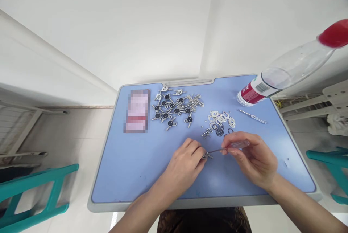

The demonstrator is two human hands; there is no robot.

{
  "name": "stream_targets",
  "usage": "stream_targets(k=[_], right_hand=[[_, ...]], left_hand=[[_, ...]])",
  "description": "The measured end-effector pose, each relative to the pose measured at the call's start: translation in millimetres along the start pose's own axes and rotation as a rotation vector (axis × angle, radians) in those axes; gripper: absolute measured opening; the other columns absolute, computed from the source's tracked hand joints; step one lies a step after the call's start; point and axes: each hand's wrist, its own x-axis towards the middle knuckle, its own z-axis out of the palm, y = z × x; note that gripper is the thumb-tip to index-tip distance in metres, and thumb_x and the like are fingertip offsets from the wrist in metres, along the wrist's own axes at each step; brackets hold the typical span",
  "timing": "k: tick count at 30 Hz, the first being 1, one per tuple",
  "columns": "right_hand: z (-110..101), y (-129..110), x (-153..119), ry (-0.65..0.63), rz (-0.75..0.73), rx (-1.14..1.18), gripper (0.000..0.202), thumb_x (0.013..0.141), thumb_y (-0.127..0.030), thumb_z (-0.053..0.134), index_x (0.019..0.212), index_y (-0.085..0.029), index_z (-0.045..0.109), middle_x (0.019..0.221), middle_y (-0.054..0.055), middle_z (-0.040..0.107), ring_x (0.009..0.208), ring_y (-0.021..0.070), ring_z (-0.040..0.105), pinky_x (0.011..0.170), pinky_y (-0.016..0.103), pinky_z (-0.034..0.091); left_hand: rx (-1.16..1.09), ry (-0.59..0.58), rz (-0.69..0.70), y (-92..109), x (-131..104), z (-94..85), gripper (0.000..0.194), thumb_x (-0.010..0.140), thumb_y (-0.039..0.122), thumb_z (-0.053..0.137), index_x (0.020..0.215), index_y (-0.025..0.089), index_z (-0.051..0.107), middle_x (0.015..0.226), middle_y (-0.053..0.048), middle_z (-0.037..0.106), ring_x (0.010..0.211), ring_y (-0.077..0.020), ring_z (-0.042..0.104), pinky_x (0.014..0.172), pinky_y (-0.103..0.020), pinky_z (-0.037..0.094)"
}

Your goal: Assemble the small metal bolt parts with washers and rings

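Observation:
My left hand (pixel 187 158) is closed on a small metal part (pixel 209 156) low over the middle of the blue table. In my right hand (pixel 252 158) is a screwdriver with a clear handle (pixel 239 144); its thin shaft points left and its tip is at the metal part. Just beyond my hands lie several small screws (pixel 207 133), dark rings (pixel 219 130) and flat metal plates (pixel 214 114). Farther left sits a group of metal parts with black round caps (pixel 176 110), beside a pile of bare metal pieces (pixel 196 101).
The blue table (pixel 122 167) has a grey rim. A pixelated pink rectangle (pixel 137 111) lies at its left. A red-capped bottle (pixel 272 77) stands at the back right, near a second thin tool (pixel 251 116). Green stools (pixel 51 193) flank the table, and a white wall rises behind.

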Motion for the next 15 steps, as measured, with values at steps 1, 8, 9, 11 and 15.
stream_targets(k=[1, 8, 9, 11, 15], right_hand=[[-0.8, -0.7, 0.0, -0.018, 0.002, -0.006, 0.022, 0.091, -0.012, 0.057, 0.111, -0.022, 0.055, 0.087, 0.004, 0.065, 0.069, 0.0145, 0.064, 0.062, 0.029, 0.056], [-1.8, -2.5, 4.2, -0.105, -0.044, -0.055, 0.014, 0.092, -0.015, 0.052, 0.104, -0.021, 0.056, 0.083, 0.005, 0.065, 0.066, 0.0146, 0.061, 0.058, 0.028, 0.053], [-1.5, -2.4, 5.0, -0.108, -0.065, -0.056, 0.015, 0.093, -0.015, 0.051, 0.105, -0.021, 0.056, 0.083, 0.005, 0.065, 0.066, 0.0145, 0.061, 0.058, 0.028, 0.053], [-1.0, -2.4, 6.5, -0.115, -0.092, -0.059, 0.016, 0.093, -0.015, 0.050, 0.107, -0.021, 0.055, 0.083, 0.005, 0.065, 0.067, 0.0145, 0.061, 0.058, 0.027, 0.053], [-0.6, -3.9, 8.3, -0.136, -0.126, -0.061, 0.018, 0.093, -0.014, 0.049, 0.108, -0.021, 0.055, 0.083, 0.005, 0.065, 0.067, 0.0145, 0.061, 0.057, 0.027, 0.054]], left_hand=[[0.002, -0.001, 0.000, -0.2, -0.1, 0.0, 0.007, 0.088, 0.009, 0.058, 0.090, 0.016, 0.059, 0.088, -0.004, 0.060, 0.085, -0.0194, 0.053, 0.072, -0.032, 0.049], [0.004, -0.006, 0.001, 0.0, -0.1, 0.0, 0.008, 0.088, 0.009, 0.058, 0.091, 0.016, 0.060, 0.088, -0.004, 0.060, 0.084, -0.0197, 0.053, 0.071, -0.032, 0.049], [0.005, -0.005, 0.000, 0.2, 0.0, -0.1, 0.008, 0.088, 0.009, 0.059, 0.091, 0.016, 0.060, 0.087, -0.004, 0.060, 0.084, -0.0197, 0.053, 0.071, -0.032, 0.049], [0.005, -0.004, 0.001, 0.3, 0.1, -0.1, 0.008, 0.087, 0.009, 0.059, 0.090, 0.016, 0.060, 0.087, -0.004, 0.060, 0.084, -0.0198, 0.053, 0.071, -0.032, 0.049], [0.005, -0.005, 0.002, -0.3, 0.1, 0.5, 0.007, 0.088, 0.010, 0.059, 0.090, 0.016, 0.060, 0.087, -0.004, 0.060, 0.084, -0.0199, 0.053, 0.071, -0.032, 0.049]])
